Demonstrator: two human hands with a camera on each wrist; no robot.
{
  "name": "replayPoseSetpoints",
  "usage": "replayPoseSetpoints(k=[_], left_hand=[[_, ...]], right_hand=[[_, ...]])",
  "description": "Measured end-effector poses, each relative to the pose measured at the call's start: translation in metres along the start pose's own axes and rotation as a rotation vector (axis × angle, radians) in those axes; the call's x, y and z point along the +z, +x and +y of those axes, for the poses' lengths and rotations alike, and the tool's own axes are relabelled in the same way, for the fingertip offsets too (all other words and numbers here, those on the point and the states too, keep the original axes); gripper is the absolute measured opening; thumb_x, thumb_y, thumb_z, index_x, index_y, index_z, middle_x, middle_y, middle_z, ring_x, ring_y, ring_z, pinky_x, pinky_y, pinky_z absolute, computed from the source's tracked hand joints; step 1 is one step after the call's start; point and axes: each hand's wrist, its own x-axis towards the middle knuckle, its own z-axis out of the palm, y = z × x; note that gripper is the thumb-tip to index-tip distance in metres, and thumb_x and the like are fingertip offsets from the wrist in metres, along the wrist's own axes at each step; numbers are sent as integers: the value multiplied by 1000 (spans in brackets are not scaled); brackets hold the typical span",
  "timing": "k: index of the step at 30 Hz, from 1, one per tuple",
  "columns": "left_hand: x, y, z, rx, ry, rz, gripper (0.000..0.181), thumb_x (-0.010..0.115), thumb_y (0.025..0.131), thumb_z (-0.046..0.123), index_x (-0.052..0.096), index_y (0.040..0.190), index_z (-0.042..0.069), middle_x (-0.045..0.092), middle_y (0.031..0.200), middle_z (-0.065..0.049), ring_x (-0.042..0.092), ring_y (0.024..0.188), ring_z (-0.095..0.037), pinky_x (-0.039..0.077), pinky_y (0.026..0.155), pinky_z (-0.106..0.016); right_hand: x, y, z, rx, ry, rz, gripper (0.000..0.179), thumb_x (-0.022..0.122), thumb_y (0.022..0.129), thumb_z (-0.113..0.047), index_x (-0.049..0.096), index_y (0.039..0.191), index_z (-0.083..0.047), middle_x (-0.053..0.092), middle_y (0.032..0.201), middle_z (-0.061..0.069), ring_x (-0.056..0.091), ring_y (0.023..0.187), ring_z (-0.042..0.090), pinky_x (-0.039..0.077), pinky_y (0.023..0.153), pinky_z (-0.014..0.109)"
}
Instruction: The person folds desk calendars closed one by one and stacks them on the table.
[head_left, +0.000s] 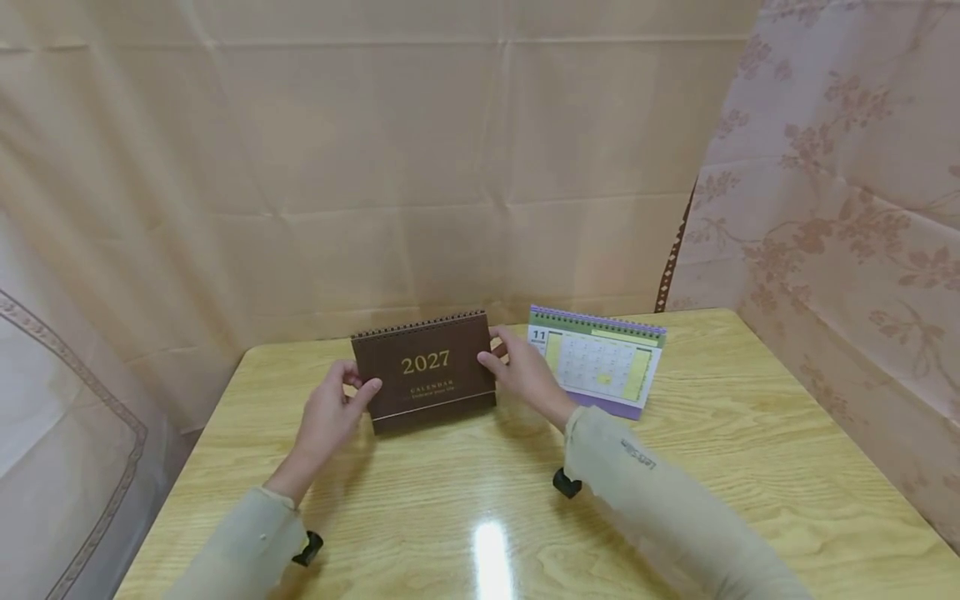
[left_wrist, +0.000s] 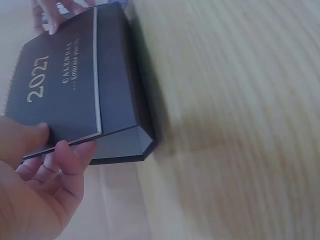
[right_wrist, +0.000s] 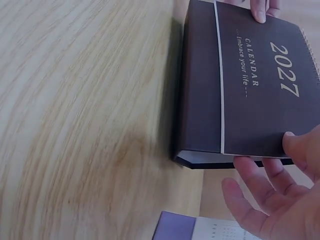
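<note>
A dark brown desk calendar (head_left: 427, 367) with "2027" in gold and a spiral binding along its top stands tilted back like a tent near the table's far edge. My left hand (head_left: 333, 408) pinches its left side, thumb on the front cover and fingers behind, as the left wrist view shows. On the opposite side my right hand (head_left: 528, 375) grips the calendar's edge the same way, its thumb (right_wrist: 295, 145) on the cover. Just right of that hand stands a second desk calendar (head_left: 600, 358), white and green with a purple base, showing "11"; the hand partly covers its left side.
Both calendars are on a light wood-grain table (head_left: 450, 517) with a bright reflection near its front. A beige curtain (head_left: 375, 167) hangs behind the far edge, and a floral curtain (head_left: 840, 208) runs along the right.
</note>
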Motion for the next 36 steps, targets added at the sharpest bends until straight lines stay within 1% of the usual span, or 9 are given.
replayPoseSetpoints(k=[5,9,12,16,19,24,28,31,36], left_hand=[[-8,-1,10,50,32,9,29,63,103,19,52,122,2,61,107,-14,58,66,-18,46,55,-29],[-12,-1,18,54,18,1,30,62,103,17,52,125,1,60,106,-13,58,66,-17,46,53,-28],[-13,-2,22,52,15,-14,32,62,103,18,51,127,0,60,106,-14,58,66,-18,46,53,-29],[-16,-4,28,69,36,-37,38,61,103,21,51,132,-2,61,108,-14,56,69,-18,47,56,-30],[-17,-8,33,91,56,-51,43,61,104,23,50,136,-3,62,109,-14,57,70,-18,49,56,-30],[-16,-14,39,181,66,-39,49,65,102,19,53,142,-5,66,109,-13,63,73,-18,52,60,-30],[-11,-18,41,284,33,-35,51,69,98,15,53,143,-4,67,107,-13,63,73,-17,53,62,-29],[-7,-20,42,318,-3,-57,55,71,97,14,51,145,-2,66,107,-13,61,73,-15,53,60,-28],[-3,-24,42,320,-51,-153,67,75,94,15,44,153,5,60,111,-12,62,75,-15,53,57,-28]], right_hand=[[-9,-5,-6,-4,11,-47,36,64,102,-22,53,133,-5,69,107,15,69,85,26,55,78,41],[-20,-11,-13,0,58,-85,37,63,103,-21,51,134,-5,67,106,16,71,78,28,56,75,40],[-26,-15,-14,-5,105,-106,37,62,103,-18,50,135,-5,66,104,14,71,73,24,57,70,37],[-31,-23,-12,-4,172,-134,38,61,103,-15,49,137,-3,63,99,13,68,73,22,58,66,34],[-34,-30,-9,14,207,-152,36,59,104,-14,47,136,-2,61,97,12,66,74,26,58,67,33],[-40,-42,-6,39,274,-168,30,58,105,-12,47,129,0,55,95,14,64,76,37,58,69,36],[-46,-51,-2,49,324,-167,31,57,105,-10,46,131,1,51,96,13,62,75,31,58,71,39],[-51,-58,2,48,359,-178,36,56,105,-9,42,136,2,49,96,13,60,77,25,58,73,44],[-58,-69,7,78,385,-198,46,54,106,-9,34,146,3,49,98,14,61,79,23,57,76,47]])
